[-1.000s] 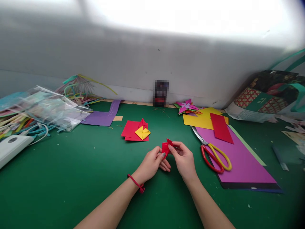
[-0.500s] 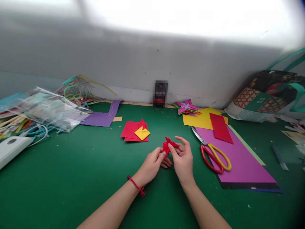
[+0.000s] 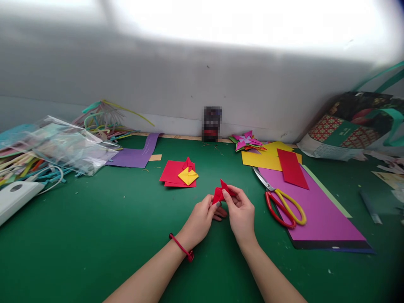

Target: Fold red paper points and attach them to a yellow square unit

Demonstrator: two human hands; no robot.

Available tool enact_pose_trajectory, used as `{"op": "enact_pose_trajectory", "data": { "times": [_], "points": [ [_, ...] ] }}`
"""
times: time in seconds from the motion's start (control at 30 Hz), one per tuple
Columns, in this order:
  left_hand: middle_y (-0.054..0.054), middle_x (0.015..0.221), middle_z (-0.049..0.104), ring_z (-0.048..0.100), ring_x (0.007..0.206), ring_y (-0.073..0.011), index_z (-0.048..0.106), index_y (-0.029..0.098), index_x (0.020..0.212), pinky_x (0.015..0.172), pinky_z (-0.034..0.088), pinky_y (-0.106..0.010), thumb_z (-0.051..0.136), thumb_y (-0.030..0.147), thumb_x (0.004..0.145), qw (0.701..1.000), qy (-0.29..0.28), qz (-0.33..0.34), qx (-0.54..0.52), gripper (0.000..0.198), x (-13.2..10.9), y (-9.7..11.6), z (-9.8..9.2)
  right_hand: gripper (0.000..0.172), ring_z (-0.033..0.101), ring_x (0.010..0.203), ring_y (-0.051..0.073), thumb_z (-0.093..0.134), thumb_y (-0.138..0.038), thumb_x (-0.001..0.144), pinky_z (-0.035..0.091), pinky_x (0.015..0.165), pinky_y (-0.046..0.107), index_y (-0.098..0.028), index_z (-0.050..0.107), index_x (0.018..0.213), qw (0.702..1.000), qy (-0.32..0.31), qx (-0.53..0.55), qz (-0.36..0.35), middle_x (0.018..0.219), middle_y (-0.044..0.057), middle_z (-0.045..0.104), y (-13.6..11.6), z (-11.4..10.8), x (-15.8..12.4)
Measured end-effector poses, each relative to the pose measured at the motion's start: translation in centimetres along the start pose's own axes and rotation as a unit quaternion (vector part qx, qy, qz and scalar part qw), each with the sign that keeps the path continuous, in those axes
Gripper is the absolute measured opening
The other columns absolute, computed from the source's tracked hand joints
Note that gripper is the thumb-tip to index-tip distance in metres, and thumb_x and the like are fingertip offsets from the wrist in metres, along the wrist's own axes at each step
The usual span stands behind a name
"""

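A small folded piece of red paper (image 3: pixel 218 195) is pinched between both hands above the green table. My left hand (image 3: pixel 203 214), with a red cord bracelet on its wrist, grips the lower left part between thumb and fingers. On the right side, my right hand (image 3: pixel 241 210) is closed on the same paper, thumb in front and fingers behind. One pointed red flap sticks up between the hands. Beyond them lie red paper sheets (image 3: pixel 170 171), with a folded yellow paper piece (image 3: pixel 188 176) and a small folded red piece (image 3: pixel 188 163) on top.
Scissors (image 3: pixel 280 202) with red and yellow handles lie on purple paper (image 3: pixel 322 210) at the right. Yellow paper (image 3: pixel 259 160), a red strip (image 3: pixel 293 168) and folded paper stars (image 3: pixel 246 141) are behind. A clear plastic bag (image 3: pixel 78 147) and a white device (image 3: pixel 19 195) occupy the left.
The fingers of my right hand have come down and closed behind the red paper. The paper has turned slightly, its pointed flap now standing more upright.
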State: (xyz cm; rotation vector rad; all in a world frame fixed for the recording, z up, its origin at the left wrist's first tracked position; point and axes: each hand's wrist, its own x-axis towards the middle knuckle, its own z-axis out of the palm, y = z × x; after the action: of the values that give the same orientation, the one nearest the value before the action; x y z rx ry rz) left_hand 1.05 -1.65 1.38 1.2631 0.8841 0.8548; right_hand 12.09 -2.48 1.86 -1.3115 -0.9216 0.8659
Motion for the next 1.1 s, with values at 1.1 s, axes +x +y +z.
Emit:
{"op": "enact_pose_trajectory", "data": {
  "times": [1.1],
  "points": [
    [-0.006, 0.060, 0.062, 0.062, 0.053, -0.0154, 0.049, 0.014, 0.081, 0.052, 0.049, -0.026, 0.042, 0.043, 0.080, 0.994, -0.070, -0.056, -0.069, 0.030, 0.7, 0.0, -1.3, 0.012, 0.058, 0.087, 0.020, 0.059, -0.031, 0.074, 0.046, 0.079, 0.035, -0.019, 0.053, 0.074, 0.985, -0.166, -0.008, -0.054, 0.090, 0.005, 0.061, -0.2, -2.1, 1.5]
  ]
}}
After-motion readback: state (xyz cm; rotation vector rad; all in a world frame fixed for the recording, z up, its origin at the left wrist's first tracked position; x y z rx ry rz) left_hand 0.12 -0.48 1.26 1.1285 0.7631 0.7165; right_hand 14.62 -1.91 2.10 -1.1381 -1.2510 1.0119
